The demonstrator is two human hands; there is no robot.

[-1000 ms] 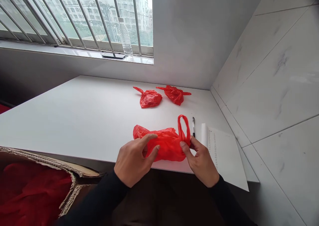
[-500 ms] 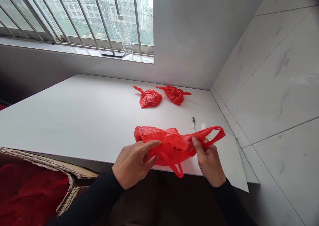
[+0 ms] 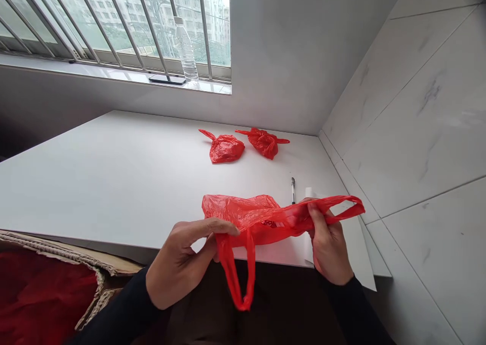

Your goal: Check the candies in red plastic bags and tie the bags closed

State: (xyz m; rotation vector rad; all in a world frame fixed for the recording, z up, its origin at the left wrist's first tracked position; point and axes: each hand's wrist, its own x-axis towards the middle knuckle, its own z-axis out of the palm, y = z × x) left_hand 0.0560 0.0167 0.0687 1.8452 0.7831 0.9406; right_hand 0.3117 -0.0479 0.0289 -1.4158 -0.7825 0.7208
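Observation:
A red plastic bag is stretched sideways between my two hands, above the front edge of the white table. My left hand grips its left side with thumb and fingers, and one loop handle hangs down beside those fingertips. On the other side, my right hand pinches the bag near its second handle, which sticks out to the right. Some dark print shows on the plastic. What the bag holds, if anything, cannot be made out.
Two knotted red bags, a left one and a right one, lie farther back. A pen and white paper are near my right hand. A cardboard box with red material stands front left. On the windowsill are a bottle and phone.
My hands have moved apart, left hand leftward and right hand rightward, pulling the bag wider. The near handle now hangs lower and farther left.

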